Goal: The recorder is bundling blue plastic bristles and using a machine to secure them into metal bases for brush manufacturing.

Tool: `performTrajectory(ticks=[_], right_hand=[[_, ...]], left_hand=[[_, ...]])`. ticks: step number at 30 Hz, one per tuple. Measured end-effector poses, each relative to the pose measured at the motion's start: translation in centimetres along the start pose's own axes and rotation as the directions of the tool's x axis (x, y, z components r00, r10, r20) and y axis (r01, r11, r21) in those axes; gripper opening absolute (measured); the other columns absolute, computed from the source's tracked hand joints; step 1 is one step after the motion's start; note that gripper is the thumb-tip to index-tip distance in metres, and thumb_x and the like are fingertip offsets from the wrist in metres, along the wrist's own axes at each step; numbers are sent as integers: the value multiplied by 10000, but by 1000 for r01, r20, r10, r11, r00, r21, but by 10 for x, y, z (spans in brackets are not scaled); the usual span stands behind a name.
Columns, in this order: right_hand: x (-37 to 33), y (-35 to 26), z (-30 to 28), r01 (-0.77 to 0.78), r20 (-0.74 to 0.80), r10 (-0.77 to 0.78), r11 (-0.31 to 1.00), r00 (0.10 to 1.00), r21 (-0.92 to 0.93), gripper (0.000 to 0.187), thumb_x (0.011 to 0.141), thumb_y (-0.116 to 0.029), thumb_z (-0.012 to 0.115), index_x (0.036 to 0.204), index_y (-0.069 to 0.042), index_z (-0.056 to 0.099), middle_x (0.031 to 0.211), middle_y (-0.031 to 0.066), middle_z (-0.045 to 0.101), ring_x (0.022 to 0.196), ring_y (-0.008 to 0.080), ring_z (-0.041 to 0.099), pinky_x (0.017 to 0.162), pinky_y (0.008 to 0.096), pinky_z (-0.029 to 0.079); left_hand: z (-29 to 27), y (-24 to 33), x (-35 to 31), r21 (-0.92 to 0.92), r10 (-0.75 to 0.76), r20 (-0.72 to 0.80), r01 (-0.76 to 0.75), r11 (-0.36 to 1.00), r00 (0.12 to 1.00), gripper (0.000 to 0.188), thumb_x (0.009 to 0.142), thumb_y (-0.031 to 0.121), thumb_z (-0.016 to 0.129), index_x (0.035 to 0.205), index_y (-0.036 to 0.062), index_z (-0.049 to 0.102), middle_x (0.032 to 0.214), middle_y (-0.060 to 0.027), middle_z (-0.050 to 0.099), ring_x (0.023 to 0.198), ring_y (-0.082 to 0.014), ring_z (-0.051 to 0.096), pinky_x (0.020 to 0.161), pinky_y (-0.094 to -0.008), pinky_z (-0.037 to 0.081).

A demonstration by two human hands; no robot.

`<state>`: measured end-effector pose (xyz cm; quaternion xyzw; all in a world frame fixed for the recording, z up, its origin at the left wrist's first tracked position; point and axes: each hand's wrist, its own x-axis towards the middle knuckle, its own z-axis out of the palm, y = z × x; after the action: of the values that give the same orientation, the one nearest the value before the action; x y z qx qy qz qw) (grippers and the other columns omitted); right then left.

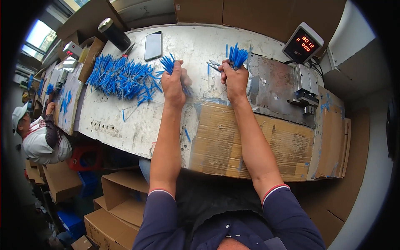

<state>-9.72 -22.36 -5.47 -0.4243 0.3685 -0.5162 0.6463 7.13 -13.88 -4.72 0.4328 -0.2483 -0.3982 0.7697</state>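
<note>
Blue-tipped wire pieces fill both our fists: our left hand (173,85) is clenched around one bunch (168,63), our right hand (234,79) around another bunch (237,55) whose tips fan upward. Both hands hover over the worn white workbench (125,121), near each other. A big loose pile of the same wires (118,77) lies to the left, beside a phone (153,46). Cardboard sheeting (250,146) covers the bench edge, and a small metal press (306,89) stands at right.

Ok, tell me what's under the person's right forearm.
The right forearm crosses a flattened cardboard sheet taped over the worn white table. Whatever lies beneath the cardboard is covered and cannot be seen.
</note>
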Motion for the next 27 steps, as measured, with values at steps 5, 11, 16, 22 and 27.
performTrajectory(ticks=[5,11,16,22,27], right_hand=[[-1,-10,4,136,-42,-178,867,983,-479,142,925,-112,671,959,22,704,806,156,721,741,263,706,722,366,546],[-21,-27,18,196,174,-95,326,980,-925,334,829,-303,783,936,4,705,922,230,734,890,413,718,830,504,555],[-18,-15,21,294,280,-97,195,955,-936,275,825,-251,749,931,0,711,916,219,737,888,399,725,829,489,570],[-12,-13,17,293,270,-128,228,954,-928,171,779,-131,633,855,-5,722,905,234,727,881,405,721,811,493,577],[-3,-17,9,351,285,-207,488,936,-799,278,791,-224,739,894,30,690,852,222,722,736,363,712,691,454,561]], left_hand=[[4,-1,-5,349,7,-19,0,937,1000,238,1018,259,661,1023,24,625,668,22,531,521,-66,458,472,-264,397],[28,0,-21,813,428,40,-278,512,903,307,980,282,712,838,18,644,654,8,561,635,-83,459,582,-302,422],[18,3,-12,805,500,-38,-270,528,865,252,965,225,716,897,-14,672,685,-44,620,631,-99,522,592,-306,454],[12,-2,-5,751,552,-52,-332,571,832,299,982,235,720,764,55,623,650,55,544,578,-42,421,515,-259,353],[-1,-3,0,667,464,-140,-263,698,875,282,985,221,709,778,61,605,638,50,529,556,-41,419,497,-254,354]])
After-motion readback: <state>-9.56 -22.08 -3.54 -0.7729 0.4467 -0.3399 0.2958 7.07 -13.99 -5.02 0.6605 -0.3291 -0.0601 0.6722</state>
